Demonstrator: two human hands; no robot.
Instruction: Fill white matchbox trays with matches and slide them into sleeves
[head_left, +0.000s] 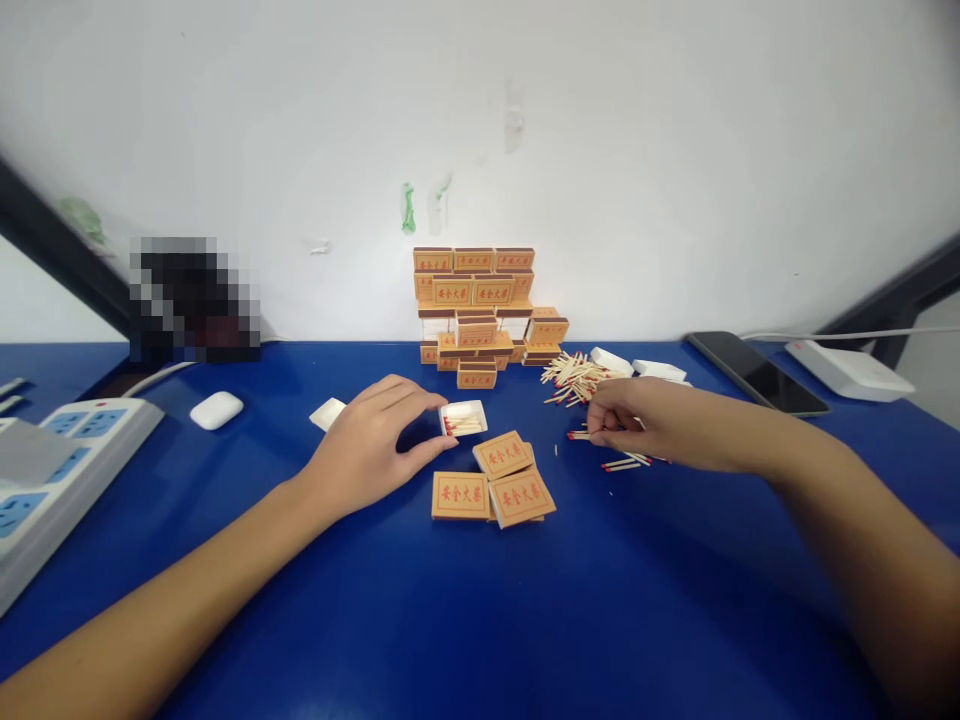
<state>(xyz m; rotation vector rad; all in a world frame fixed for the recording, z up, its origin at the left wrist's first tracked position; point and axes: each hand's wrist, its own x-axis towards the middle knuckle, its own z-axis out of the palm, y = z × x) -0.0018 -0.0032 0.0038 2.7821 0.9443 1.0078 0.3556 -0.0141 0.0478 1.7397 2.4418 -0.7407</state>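
My left hand (382, 430) grips the left end of a white matchbox tray (474, 424) between thumb and fingers. Red-tipped matches lie inside that tray. Over on the right, my right hand (626, 415) pinches a few matches (579, 435) just above the blue table, their red heads pointing left. A loose pile of matches (574, 378) lies behind it, and some stray matches (628, 461) rest below its wrist side. Several orange matchboxes (521, 497) lie flat in a small overlapping heap in front of the tray.
Orange matchboxes (474, 290) form a tall stack against the white wall. White trays (658, 370) and a phone (754, 372) lie at right, near a white box (850, 370). At left are a white earbud case (216, 410), a power strip (90, 440) and a white piece (328, 413).
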